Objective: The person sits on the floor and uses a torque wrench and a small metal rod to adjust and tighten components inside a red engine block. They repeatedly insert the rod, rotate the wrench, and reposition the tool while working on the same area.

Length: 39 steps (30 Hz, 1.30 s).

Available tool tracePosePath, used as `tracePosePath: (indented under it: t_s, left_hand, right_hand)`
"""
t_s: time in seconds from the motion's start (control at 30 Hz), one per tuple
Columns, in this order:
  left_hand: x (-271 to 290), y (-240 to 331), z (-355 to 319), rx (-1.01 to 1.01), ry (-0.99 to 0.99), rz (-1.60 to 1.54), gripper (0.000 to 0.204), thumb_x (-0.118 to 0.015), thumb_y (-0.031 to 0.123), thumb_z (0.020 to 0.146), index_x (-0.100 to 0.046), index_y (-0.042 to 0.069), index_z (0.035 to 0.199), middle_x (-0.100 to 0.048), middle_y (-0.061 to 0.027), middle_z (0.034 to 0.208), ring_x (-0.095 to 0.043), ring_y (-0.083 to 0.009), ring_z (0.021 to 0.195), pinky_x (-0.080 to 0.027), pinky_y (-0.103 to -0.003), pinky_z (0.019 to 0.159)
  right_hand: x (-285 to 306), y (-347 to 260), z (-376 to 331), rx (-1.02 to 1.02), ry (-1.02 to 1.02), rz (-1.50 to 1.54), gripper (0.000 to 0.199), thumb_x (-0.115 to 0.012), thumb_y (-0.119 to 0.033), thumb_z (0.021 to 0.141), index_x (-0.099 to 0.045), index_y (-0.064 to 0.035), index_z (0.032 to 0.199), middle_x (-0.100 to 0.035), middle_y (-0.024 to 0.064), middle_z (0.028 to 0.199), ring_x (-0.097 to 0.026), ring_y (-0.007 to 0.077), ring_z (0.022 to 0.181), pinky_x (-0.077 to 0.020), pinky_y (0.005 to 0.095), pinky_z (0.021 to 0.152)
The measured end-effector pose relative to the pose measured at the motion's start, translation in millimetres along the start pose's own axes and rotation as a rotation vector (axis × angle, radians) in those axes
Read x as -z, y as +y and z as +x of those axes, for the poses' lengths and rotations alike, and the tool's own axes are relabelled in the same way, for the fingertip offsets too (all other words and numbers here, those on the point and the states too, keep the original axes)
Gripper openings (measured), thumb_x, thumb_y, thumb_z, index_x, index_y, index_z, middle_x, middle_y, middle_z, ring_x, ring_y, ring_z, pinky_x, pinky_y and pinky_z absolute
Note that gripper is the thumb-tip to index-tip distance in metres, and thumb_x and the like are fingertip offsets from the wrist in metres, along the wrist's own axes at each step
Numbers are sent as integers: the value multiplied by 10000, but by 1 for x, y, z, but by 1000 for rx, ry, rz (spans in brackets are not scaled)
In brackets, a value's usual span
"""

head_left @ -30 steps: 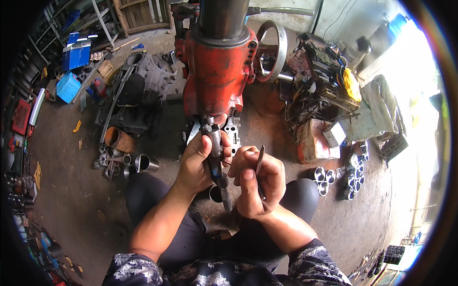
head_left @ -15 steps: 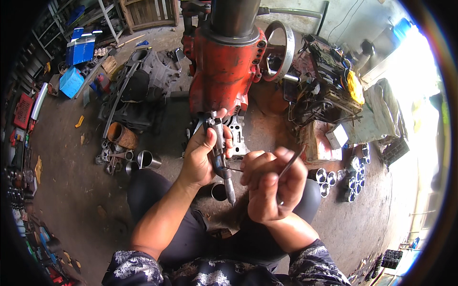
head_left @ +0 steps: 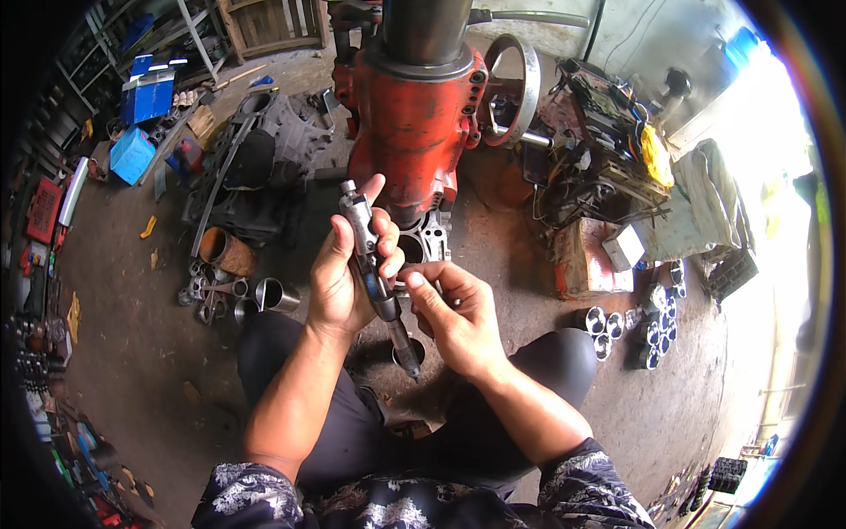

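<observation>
My left hand (head_left: 342, 286) is closed around a long, slim metal tool (head_left: 359, 225), its index finger raised beside the knobbed upper end. The tool tilts, its narrow tip (head_left: 411, 363) pointing down toward my lap. Against the tool's middle, my right hand (head_left: 458, 322) is pinched, thumb and fingers together. The thin bent hex key in that hand is mostly covered by the fingers. Just beyond both hands stands a red boring machine (head_left: 414, 123) with a dark steel column (head_left: 427, 31). Below its head shows a grey engine block (head_left: 434, 240) with round openings.
At the machine's right is a handwheel (head_left: 531, 93). Shiny metal cylinders (head_left: 656, 331) stand on the floor at right, near a wooden box (head_left: 582, 264). Engine castings (head_left: 291, 132), a rusty cylinder (head_left: 225, 251) and connecting rods (head_left: 211, 291) lie at left. A metal cup (head_left: 280, 295) stands beside them.
The slim tool and my left hand have shifted left and tilted more. My right hand has turned over and come in against the tool; the hex key, visible before, is now mostly hidden.
</observation>
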<state>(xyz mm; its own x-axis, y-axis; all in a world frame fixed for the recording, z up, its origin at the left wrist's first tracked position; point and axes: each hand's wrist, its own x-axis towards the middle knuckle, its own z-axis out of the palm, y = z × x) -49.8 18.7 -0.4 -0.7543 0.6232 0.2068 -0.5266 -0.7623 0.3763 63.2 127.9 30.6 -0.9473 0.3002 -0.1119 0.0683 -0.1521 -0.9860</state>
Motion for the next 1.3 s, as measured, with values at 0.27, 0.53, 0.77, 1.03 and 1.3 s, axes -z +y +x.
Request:
tracePosePath:
  t_s: [0.27,0.53,0.77,1.03,1.3]
  left_hand:
    - [2,12,1,-28,27,-63,723,-537,491,972,-311,59,1505,-496,-34,967,-500,-130,752,-500,-251,630]
    - [5,7,0,-23,55,-22,712,-516,491,986,-294,71,1516,-541,-42,994,-535,-129,810,-509,-278,707]
    - [4,8,-1,6,81,141,698,-501,455,1004,-255,82,1541,-565,-48,1039,-562,-139,862,-512,-302,688]
    - [7,15,7,-64,10,-97,698,-511,449,993,-274,53,1517,-498,-23,1017,-469,-132,831,-488,-247,582]
    - [12,33,11,-115,26,-128,667,-465,462,1010,-311,31,1495,-499,-1,1003,-452,-107,774,-470,-232,570]
  right_hand:
    - [-13,3,-2,2,-106,-83,237,-651,-249,980,-641,-15,1017,-550,-51,736,-462,25,639,-368,210,552]
    - [-6,7,3,-167,-218,-76,340,-632,-355,981,-636,-17,948,-523,-41,674,-442,32,594,-366,227,518]
    - [-8,17,4,-243,-185,31,359,-608,-377,994,-617,-27,914,-493,-46,649,-431,34,558,-353,231,484]
    - [-12,14,1,-122,-174,94,285,-676,-297,962,-604,-35,876,-506,-60,653,-433,20,567,-345,212,492]
    - [-18,21,-5,-62,-189,18,226,-711,-232,939,-584,-49,901,-543,-46,710,-435,12,582,-337,197,500]
